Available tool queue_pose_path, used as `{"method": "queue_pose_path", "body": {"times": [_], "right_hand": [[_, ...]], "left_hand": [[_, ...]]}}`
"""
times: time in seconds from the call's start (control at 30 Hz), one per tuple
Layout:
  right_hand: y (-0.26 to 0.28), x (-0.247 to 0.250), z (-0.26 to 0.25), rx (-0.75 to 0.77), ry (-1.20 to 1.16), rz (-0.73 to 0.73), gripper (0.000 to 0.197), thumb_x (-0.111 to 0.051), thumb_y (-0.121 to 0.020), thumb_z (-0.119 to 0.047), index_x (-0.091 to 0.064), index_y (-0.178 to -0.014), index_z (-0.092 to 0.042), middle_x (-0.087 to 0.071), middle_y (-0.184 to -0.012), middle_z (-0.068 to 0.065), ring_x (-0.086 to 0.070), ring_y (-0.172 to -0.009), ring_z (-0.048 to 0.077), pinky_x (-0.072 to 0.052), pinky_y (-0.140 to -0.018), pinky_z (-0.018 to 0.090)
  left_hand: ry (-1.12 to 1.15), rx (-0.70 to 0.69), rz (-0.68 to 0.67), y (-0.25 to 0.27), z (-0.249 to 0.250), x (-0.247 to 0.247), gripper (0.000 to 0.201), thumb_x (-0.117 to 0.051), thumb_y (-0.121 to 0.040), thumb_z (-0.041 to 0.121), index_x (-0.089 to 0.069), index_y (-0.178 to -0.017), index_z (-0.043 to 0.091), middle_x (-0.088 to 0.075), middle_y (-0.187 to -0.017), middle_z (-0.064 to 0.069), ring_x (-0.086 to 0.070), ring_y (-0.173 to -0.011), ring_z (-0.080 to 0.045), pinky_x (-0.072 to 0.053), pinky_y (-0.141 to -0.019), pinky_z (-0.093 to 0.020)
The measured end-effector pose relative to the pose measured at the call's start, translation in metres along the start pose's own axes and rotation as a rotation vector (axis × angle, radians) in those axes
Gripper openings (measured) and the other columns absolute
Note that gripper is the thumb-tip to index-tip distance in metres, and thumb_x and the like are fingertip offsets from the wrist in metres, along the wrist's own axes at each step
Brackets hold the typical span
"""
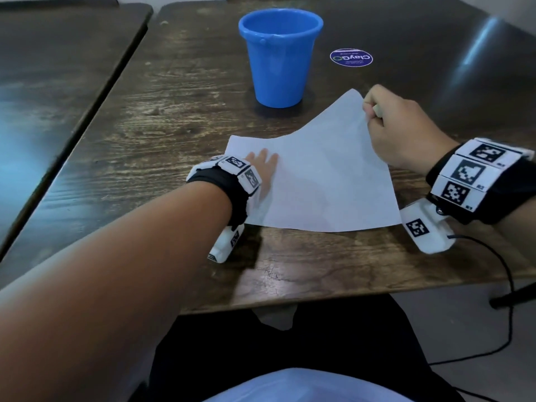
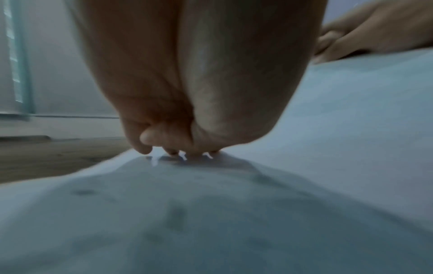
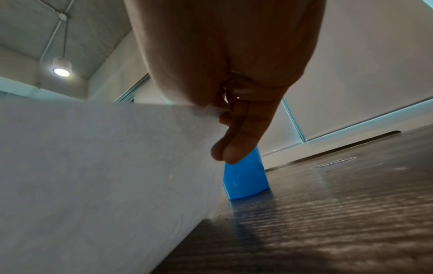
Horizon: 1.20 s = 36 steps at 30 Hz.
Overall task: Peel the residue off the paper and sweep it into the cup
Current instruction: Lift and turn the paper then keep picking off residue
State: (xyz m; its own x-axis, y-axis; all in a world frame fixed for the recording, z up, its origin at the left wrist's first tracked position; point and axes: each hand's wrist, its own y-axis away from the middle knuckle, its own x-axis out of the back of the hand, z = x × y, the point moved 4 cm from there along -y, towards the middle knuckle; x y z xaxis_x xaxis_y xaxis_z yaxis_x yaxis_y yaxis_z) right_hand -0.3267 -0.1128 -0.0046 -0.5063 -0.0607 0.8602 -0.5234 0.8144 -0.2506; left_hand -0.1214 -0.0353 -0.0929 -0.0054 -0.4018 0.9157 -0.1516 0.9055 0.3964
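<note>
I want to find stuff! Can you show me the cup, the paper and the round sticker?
cup [image 1: 280, 65], head view, on its blue outer wall.
paper [image 1: 324, 181], head view, on the flat middle of the sheet.
sticker [image 1: 351, 57], head view, on the middle of the round purple label.

A round purple sticker on the table, beyond the right hand that pinches the paper, reads "ClayGo" upside down; its smaller print is illegible
</note>
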Motion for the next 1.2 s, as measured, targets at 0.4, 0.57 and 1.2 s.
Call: {"method": "queue_pose_path", "body": {"times": [0.4,0.57,1.2], "right_hand": [[0.000,-0.008,-0.006,-0.001,0.009,-0.029,0.012,-0.038,-0.097,0.000,-0.044,-0.096,-0.010,-0.057,-0.091,0.014,-0.046,-0.080,0.032,-0.034,-0.063,0.036],[0.002,-0.001,-0.005,0.012,0.029,-0.005,0.012,-0.038,-0.095,0.001,-0.044,-0.097,-0.009,-0.055,-0.083,0.012,-0.043,-0.076,0.033,-0.029,-0.060,0.037],[0.006,0.007,0.000,-0.036,0.035,0.020,0.011,-0.038,-0.096,0.000,-0.044,-0.096,-0.010,-0.056,-0.088,0.016,-0.045,-0.078,0.033,-0.032,-0.059,0.036]], "left_hand": [[-0.120,-0.231,0.058,-0.001,0.027,0.006,0.075,-0.045,-0.100,0.000,-0.002,-0.160,0.011,0.001,-0.168,-0.010,-0.014,-0.153,-0.030,-0.026,-0.117,-0.045],[-0.047,0.070,0.052,-0.011,-0.013,0.002,0.053,-0.039,-0.106,0.008,-0.022,-0.156,0.002,-0.018,-0.164,-0.019,-0.027,-0.149,-0.033,-0.025,-0.117,-0.043],[-0.239,0.112,-0.174,0.012,-0.035,0.004,0.015,-0.054,-0.094,0.013,-0.062,-0.106,0.011,-0.059,-0.096,-0.009,-0.061,-0.098,-0.029,-0.049,-0.094,-0.040]]}}
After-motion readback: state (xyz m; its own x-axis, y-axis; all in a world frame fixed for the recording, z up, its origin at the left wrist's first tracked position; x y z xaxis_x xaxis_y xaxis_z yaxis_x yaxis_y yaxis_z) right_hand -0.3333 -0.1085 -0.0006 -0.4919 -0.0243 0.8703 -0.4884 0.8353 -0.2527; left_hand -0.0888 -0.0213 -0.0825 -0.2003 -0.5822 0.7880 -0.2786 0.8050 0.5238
